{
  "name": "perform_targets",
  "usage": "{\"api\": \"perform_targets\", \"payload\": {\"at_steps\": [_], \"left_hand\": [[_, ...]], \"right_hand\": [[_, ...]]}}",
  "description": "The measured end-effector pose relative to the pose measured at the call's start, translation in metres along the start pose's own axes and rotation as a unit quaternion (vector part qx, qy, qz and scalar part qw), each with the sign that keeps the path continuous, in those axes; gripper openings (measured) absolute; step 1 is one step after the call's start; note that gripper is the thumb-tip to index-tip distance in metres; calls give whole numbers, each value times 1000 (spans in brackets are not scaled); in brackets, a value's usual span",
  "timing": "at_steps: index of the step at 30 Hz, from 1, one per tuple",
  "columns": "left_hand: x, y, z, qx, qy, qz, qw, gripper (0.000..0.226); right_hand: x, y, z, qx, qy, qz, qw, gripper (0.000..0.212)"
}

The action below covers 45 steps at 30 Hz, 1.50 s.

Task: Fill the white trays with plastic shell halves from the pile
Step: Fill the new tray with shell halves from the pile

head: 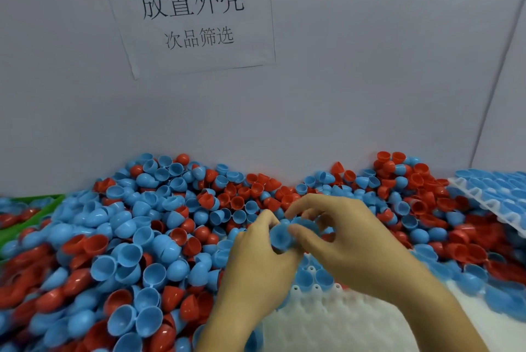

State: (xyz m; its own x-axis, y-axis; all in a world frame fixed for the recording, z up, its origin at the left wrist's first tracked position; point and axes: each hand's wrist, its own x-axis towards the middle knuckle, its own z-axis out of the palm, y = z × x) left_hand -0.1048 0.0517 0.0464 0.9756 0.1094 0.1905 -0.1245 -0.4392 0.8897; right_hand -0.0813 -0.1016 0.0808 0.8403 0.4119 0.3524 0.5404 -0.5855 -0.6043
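A big pile of blue and red plastic shell halves (159, 226) covers the table against the wall. A white tray (327, 320) lies under my forearms at the bottom centre, with a few blue halves seated in its far sockets. Above its far edge my left hand (256, 263) and my right hand (341, 235) meet, both pinching blue shell halves (280, 235). How many halves are held is blurred.
A second white tray (484, 198) filled with blue halves leans on the pile at the right. A green bin edge (31, 217) shows at the left. A paper sign (193, 15) hangs on the grey wall behind the pile.
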Motion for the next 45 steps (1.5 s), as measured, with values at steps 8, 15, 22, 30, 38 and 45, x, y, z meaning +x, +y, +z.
{"api": "perform_targets", "payload": {"at_steps": [8,15,22,30,38,45], "left_hand": [[2,6,-12,-131,-64,-15,989,36],[-2,13,-12,-262,-147,-53,952,35],[3,5,-17,-225,-50,-36,972,26],[2,5,-24,-179,-116,10,977,16],[10,-9,-50,-178,5,-94,979,34],[17,-22,-64,-410,116,-187,885,39]], "right_hand": [[4,17,-8,55,37,24,997,16],[4,13,-10,50,30,19,998,22],[8,8,1,42,118,56,991,16],[9,1,10,77,70,69,992,9],[7,1,14,7,39,75,996,8],[1,-8,62,-190,-179,79,962,13]]}}
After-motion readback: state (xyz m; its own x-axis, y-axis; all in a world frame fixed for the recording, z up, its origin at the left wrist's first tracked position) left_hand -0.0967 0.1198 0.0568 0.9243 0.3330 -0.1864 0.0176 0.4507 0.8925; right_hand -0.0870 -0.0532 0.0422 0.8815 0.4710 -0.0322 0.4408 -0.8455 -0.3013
